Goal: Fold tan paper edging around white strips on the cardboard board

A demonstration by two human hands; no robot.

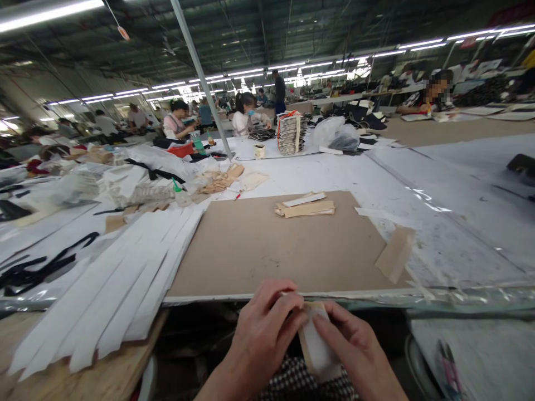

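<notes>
Both my hands meet just below the table's front edge, over my lap. My left hand [263, 328] pinches the top of a small tan card piece with a white strip [317, 351] on it. My right hand [355, 348] presses its fingers on the same piece from the right. Ahead of them lies a large brown cardboard sheet [259, 245]. A small stack of tan pieces [307, 207] rests on its far side.
Long white strips [121, 278] fan out at the left. One tan piece [395, 253] lies off the board's right corner. A green-capped bottle [180, 194], piles of cut pieces and a bundled stack [291, 132] sit farther back. Other people work at distant tables. Scissors [449, 367] lie at lower right.
</notes>
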